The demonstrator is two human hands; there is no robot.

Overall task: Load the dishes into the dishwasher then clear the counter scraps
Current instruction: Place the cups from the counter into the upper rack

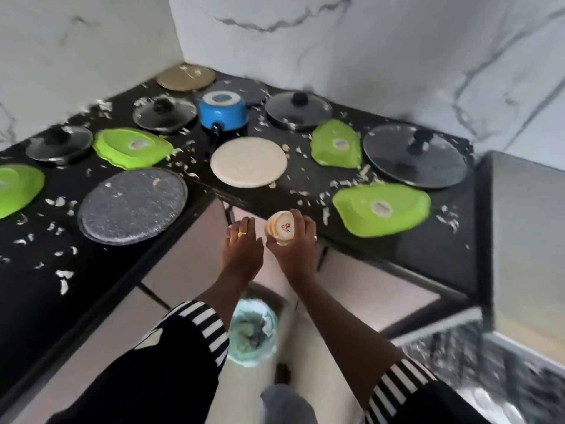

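Right hand [295, 243] grips cup [280, 228]; left hand [243, 244] flat.

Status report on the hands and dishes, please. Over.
Left hand open, empty. Right hand grips cream cup. Dishes, scraps on counter.

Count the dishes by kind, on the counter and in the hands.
green dishes: 4
glass lids: 4
round plates: 4
blue pot: 1
cup, held in the right hand: 1
Total: 14
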